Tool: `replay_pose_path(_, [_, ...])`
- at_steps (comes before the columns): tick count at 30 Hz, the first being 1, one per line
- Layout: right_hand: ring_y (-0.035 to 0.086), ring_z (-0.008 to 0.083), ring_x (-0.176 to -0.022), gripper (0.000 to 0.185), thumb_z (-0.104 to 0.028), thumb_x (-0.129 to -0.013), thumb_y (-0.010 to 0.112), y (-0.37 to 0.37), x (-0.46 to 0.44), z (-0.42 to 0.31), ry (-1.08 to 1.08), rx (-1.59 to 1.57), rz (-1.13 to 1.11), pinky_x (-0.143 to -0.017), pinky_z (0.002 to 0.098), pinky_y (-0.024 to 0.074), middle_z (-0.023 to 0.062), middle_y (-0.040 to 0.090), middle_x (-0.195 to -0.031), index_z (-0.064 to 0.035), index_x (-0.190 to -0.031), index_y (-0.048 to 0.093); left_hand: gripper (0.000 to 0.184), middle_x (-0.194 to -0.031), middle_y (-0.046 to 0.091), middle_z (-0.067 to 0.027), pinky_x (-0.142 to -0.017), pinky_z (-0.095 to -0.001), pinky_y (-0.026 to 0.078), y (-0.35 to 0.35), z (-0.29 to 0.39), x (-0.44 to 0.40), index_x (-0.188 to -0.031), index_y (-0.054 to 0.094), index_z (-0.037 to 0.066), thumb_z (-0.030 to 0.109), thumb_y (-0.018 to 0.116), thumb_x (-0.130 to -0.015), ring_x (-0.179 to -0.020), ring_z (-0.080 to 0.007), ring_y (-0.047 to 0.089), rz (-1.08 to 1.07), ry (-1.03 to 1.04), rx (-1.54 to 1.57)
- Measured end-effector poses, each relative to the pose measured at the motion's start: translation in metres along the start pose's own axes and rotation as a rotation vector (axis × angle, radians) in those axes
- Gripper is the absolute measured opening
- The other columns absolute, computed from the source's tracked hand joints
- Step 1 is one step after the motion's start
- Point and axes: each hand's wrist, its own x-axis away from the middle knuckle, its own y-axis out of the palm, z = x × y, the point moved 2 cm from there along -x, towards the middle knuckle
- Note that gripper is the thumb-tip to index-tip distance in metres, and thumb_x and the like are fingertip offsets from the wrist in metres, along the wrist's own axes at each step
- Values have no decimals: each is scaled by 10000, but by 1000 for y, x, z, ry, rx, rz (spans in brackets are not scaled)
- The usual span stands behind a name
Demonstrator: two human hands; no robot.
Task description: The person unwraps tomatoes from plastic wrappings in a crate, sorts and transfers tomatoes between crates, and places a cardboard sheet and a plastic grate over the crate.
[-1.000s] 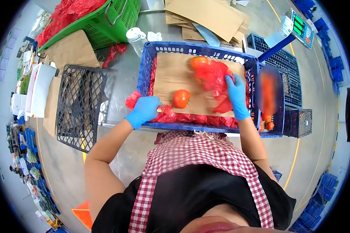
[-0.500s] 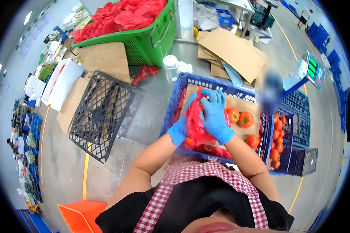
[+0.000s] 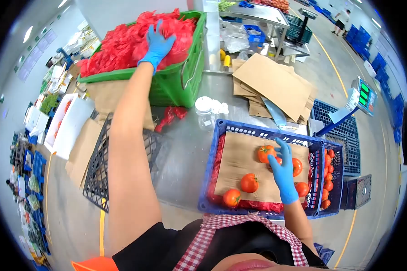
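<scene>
At the far left stands a white box (image 3: 72, 131), and a black crate (image 3: 96, 174) lies partly hidden behind the left arm. Next, a green basket (image 3: 181, 90) is heaped with crumpled red bags (image 3: 122, 49); the left hand (image 3: 158, 47) lies over the heap, its fingers spread apart. In front of the basket, a red scrap (image 3: 171, 116) and a clear jar (image 3: 204, 108) with a white lid sit on the metal desk (image 3: 181, 158). A blue crate (image 3: 209, 167) lined with brown paper comes next, with two tomatoes (image 3: 249, 183) near its front left and others toward its right side. The right hand (image 3: 283, 174) is over those, fingers parted; whether it touches one, I cannot tell. Behind the crate lie cardboard sheets (image 3: 273, 83). A second blue crate (image 3: 338, 180) holds more tomatoes, with a scale display (image 3: 365, 95) farthest right.
</scene>
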Motion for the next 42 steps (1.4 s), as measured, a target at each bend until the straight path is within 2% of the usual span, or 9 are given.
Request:
replay_pose_path(3, [464, 257, -1149, 571, -100, -783, 651, -24, 11, 24, 7, 186, 109, -985, 367, 376, 128, 455, -1259, -54, -1309, 434, 822, -1522, 102, -134, -1040, -664, 129, 45, -43, 0, -1462, 79, 320, 612, 480, -806, -1395, -367, 91, -544, -76, -736])
replay_pose_path(8, [427, 348, -1219, 705, -140, -740, 692, -61, 50, 54, 40, 500, 201, -1021, 390, 354, 201, 411, -1339, -53, -1362, 372, 667, -1452, 306, -133, -1016, -670, 193, 97, -79, -26, -1364, 355, 109, 567, 383, -880, -1336, -329, 291, -650, -133, -723])
replay_pose_path(11, [425, 392, -1203, 846, -227, -667, 746, -76, 60, 61, 208, 632, 85, -999, 400, 373, 208, 391, -1347, -164, -1403, 332, 753, -1458, 306, -148, -1078, -513, 223, 142, -188, -54, -1456, 164, 163, 523, 464, -866, -1311, -421, 288, -594, -85, -470])
replay_pose_path(15, [343, 413, -1269, 866, -325, -651, 758, -75, 52, 75, 63, 965, -48, -991, 543, 335, 198, 338, -1392, -257, -1405, 338, 849, -1452, 328, -98, -1066, -363, 281, 20, -39, 7, -1463, 217, 174, 217, 668, -745, -1285, -251, 353, -891, -357, 512])
replay_pose_path(22, [387, 404, -1209, 795, -537, -653, 705, -69, 11, 95, -127, 1008, -282, -891, 577, 376, 166, 456, -1279, -288, -1352, 420, 460, -1057, 623, -181, -894, -398, 429, -40, 60, 116, -1161, 577, 5, 144, 684, -736, -1003, -289, 565, 186, 288, -82])
replay_pose_path(27, [605, 329, -858, 739, -500, -693, 679, -63, -5, 117, -177, 1000, -386, -666, 442, 480, 136, 597, -910, -283, -1348, 416, 874, -1368, 363, -246, -981, -452, 388, 32, 211, 393, -1405, 286, 57, 399, 735, -738, -1207, -400, 436, -1028, 172, 171])
replay_pose_path(33, [643, 326, -775, 747, -413, -732, 667, -62, -10, 128, -219, 959, -496, -618, 422, 502, 160, 628, -941, -238, -1387, 352, 887, -1389, 305, -257, -744, -452, 513, 51, 262, 464, -1442, 243, 228, 398, 727, -719, -1029, -436, 548, -927, 68, 11])
replay_pose_path(38, [652, 289, -861, 712, -431, -769, 675, -75, -11, 169, 254, 266, -69, -729, 353, 514, 194, 635, -1031, -2, -1285, 436, 671, -1377, 340, -206, -736, -444, 516, 72, 304, 447, -1340, 402, 226, 292, 707, -745, -1002, -411, 567, -1183, 151, -239])
replay_pose_path(42, [626, 148, -814, 580, -422, -790, 688, -128, 28, 124, 516, -1083, -238, -722, 285, 512, 82, 628, -1032, -12, -1172, 541, 623, -1342, 382, -184, -798, -422, 495, 68, 292, 456, -1315, 408, 158, 208, 683, -758, -1046, -375, 552, -1041, 66, -46])
